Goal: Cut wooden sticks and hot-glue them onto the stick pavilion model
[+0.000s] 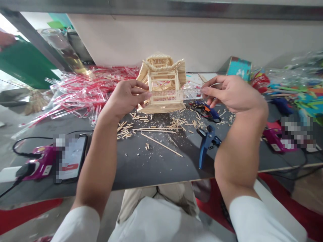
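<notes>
A clear, narrow plastic strip, perhaps an empty wrapper, is stretched level between my two hands. My left hand pinches its left end between thumb and fingers. At the other end, the thumb and index finger of my right hand close on it. Right behind the strip stands a small model house of thin wooden sticks, with a flared roof and an open frame. Cut stick pieces and several long sticks lie in front of it. A blue-handled cutter rests below my right hand.
Red-and-clear plastic packaging is heaped at the left. A phone and a purple power socket with cables lie front left; another purple socket sits right. A blue-handled tool lies behind the cutter. A metal bar crosses overhead.
</notes>
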`<state>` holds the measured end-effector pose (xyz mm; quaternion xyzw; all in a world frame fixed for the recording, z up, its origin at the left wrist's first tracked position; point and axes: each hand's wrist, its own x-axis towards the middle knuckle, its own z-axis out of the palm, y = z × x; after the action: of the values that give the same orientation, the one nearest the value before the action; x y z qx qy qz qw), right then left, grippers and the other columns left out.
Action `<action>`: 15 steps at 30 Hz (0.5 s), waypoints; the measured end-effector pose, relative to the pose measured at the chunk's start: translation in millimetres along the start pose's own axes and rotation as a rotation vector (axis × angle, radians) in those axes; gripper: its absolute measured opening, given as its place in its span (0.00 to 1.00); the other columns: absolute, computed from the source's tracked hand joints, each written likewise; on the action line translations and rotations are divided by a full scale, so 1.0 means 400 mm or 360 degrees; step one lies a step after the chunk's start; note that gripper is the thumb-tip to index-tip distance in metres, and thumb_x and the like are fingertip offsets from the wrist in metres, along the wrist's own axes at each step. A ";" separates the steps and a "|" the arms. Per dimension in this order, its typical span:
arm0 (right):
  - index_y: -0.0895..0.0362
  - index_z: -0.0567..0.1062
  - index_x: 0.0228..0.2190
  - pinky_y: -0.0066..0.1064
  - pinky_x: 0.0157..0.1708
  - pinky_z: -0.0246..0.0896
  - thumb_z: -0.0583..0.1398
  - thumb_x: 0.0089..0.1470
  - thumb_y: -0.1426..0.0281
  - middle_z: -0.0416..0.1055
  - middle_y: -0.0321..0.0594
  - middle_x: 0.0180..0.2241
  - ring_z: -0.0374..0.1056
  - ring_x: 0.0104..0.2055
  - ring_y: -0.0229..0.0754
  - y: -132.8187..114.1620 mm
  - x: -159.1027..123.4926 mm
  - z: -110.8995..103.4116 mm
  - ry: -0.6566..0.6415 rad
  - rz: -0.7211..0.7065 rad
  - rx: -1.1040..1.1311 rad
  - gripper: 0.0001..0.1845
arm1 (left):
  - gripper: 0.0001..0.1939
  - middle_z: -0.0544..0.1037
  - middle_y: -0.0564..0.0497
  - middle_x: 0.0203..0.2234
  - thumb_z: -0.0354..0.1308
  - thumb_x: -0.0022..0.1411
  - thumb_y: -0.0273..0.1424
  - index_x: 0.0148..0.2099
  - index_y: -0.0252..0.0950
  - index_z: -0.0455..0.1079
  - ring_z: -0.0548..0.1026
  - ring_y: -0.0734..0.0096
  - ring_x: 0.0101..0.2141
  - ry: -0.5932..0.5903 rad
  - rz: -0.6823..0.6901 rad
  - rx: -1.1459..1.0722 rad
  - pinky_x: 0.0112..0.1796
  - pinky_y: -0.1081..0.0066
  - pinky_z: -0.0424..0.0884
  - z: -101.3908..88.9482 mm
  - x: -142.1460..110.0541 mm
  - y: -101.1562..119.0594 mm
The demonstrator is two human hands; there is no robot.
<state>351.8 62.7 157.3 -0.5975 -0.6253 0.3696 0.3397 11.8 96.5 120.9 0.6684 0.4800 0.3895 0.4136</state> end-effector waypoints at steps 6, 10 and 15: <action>0.57 0.78 0.33 0.32 0.23 0.70 0.71 0.60 0.67 0.74 0.43 0.28 0.69 0.24 0.37 -0.008 -0.003 0.003 0.0022 0.0033 -0.0001 0.09 | 0.14 0.83 0.50 0.29 0.73 0.56 0.32 0.44 0.36 0.78 0.78 0.71 0.26 0.0004 -0.0009 -0.0003 0.28 0.72 0.73 0.003 0.000 0.002; 0.57 0.78 0.35 0.31 0.24 0.71 0.70 0.61 0.67 0.74 0.42 0.27 0.69 0.24 0.37 -0.012 -0.005 0.003 -0.0008 0.0049 -0.0008 0.08 | 0.13 0.82 0.50 0.29 0.72 0.57 0.32 0.44 0.36 0.78 0.77 0.72 0.26 0.0004 -0.0011 0.0008 0.28 0.72 0.73 0.004 -0.001 0.007; 0.56 0.76 0.34 0.28 0.24 0.70 0.73 0.59 0.62 0.74 0.41 0.27 0.69 0.26 0.36 -0.012 -0.006 0.004 -0.0001 0.0081 -0.0019 0.14 | 0.14 0.82 0.49 0.29 0.72 0.57 0.33 0.45 0.35 0.77 0.77 0.71 0.27 -0.0009 -0.0030 0.0006 0.29 0.71 0.72 0.006 -0.004 0.010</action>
<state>348.2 60.3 160.9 -0.6152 -0.6121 0.3746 0.3264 14.9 93.8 123.7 0.6658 0.4859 0.3827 0.4173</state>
